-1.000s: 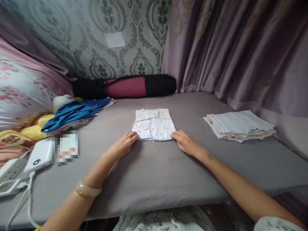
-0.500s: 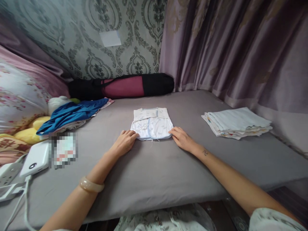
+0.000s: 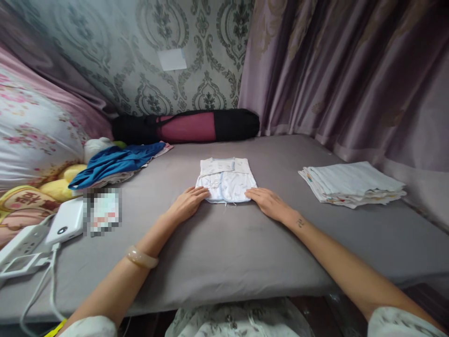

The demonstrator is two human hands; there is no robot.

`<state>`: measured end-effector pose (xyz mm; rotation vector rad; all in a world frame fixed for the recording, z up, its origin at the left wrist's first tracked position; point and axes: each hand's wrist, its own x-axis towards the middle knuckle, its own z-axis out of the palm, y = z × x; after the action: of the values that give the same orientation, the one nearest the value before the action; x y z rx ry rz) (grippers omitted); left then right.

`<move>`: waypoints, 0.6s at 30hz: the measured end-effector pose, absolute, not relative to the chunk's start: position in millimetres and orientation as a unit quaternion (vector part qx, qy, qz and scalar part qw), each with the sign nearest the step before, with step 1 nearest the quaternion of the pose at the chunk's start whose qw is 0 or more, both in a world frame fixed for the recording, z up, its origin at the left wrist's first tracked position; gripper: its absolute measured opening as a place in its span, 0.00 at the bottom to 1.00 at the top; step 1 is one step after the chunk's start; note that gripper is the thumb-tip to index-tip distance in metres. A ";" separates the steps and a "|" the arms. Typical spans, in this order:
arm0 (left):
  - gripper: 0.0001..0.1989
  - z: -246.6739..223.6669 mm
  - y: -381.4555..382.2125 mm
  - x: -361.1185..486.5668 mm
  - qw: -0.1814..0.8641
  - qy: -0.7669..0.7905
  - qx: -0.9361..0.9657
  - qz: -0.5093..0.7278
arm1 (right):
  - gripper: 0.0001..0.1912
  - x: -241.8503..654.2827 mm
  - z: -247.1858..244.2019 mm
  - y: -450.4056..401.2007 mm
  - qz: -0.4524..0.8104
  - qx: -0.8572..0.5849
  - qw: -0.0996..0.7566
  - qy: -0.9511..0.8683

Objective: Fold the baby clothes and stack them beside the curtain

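A small white baby top (image 3: pixel 234 183) with pale blue trim and a faint print lies folded on the grey bed sheet, its sleeves laid across the upper part. My left hand (image 3: pixel 189 203) rests on its near left corner, fingers stretched out flat. On the near right corner lies my right hand (image 3: pixel 269 203), fingers likewise extended over the cloth. Loose ties stick out from the hem between the hands. Both palms face down, and the fingertips cover the corners.
A stack of folded white cloths (image 3: pixel 354 183) lies to the right. At left are blue clothing (image 3: pixel 119 161), a white power bank (image 3: pixel 66 220), a power strip (image 3: pixel 26 243) with cables and a blurred-out item (image 3: pixel 105 213). A black and maroon long bag (image 3: pixel 185 126) lies along the wall.
My fingers have gone from holding the hem's corners to lying flatter on the cloth. The view has shifted slightly left, so things appear farther right. The top remains in place on the bed.
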<state>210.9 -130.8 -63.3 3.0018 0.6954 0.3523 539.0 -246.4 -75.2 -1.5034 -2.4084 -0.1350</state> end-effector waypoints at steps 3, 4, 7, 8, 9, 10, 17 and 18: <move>0.21 -62.1 -130.1 210.7 0.053 0.194 0.970 0.137 | 0.27 542.9 -70.9 -244.7 -0.013 -0.516 0.145 -0.844; 0.21 -61.4 -130.3 210.2 0.058 0.189 0.969 0.145 | 0.27 543.8 -68.0 -244.8 -0.006 -0.515 0.145 -0.845; 0.22 -58.4 -131.6 207.6 0.059 0.191 0.968 0.151 | 0.28 545.9 -59.1 -245.8 0.006 -0.509 0.143 -0.849; 0.22 -57.2 -132.2 206.7 0.058 0.195 0.968 0.149 | 0.28 546.6 -56.9 -246.2 0.008 -0.507 0.144 -0.850; 0.22 -56.0 -132.9 205.9 0.056 0.199 0.968 0.145 | 0.29 547.2 -55.4 -246.6 0.009 -0.505 0.146 -0.850; 0.23 -54.9 -133.6 205.2 0.055 0.202 0.968 0.141 | 0.30 547.9 -54.5 -247.1 0.009 -0.505 0.149 -0.850; 0.26 -46.3 -146.0 201.3 0.058 0.208 0.970 0.115 | 0.30 549.5 -50.8 -260.3 -0.002 -0.491 0.149 -0.858; 0.26 -44.3 -149.3 200.0 0.062 0.208 0.970 0.111 | 0.30 548.7 -48.5 -264.1 -0.001 -0.488 0.150 -0.860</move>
<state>200.0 -149.3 -44.3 2.9323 0.6286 0.3357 548.7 -264.1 -48.5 -1.4028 -2.4689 -0.0023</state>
